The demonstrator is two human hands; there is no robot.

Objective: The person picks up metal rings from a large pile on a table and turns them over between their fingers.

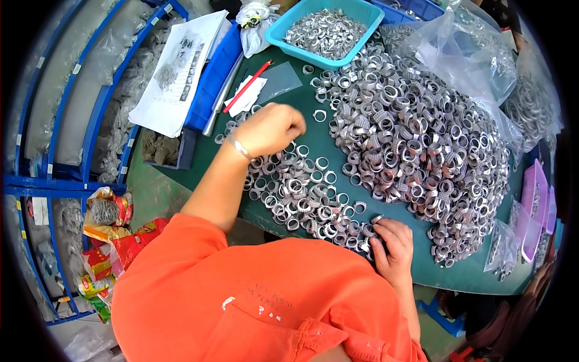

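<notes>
A person in an orange shirt leans over a green tabletop (476,271) strewn with silver metal rings. The big heap of rings (416,139) lies to the right and far side, while a thinner spread of rings (301,193), mostly lying flat and apart, sits nearer the body, seemingly so each can be seen and picked singly. The left hand (271,128) hovers over the far edge of that thin spread, fingers curled into a loose fist; whether a ring is pinched inside cannot be told from this angle. The right hand (393,244) rests at the near edge of the tabletop, fingers bent and close together, fingertips touching rings at the edge of the spread, though none is plainly gripped. A turquoise basket (289,37) of more rings stands at the far side, with a red pencil (247,86) and papers to the left of it and clear plastic bags (464,54) to the right.
</notes>
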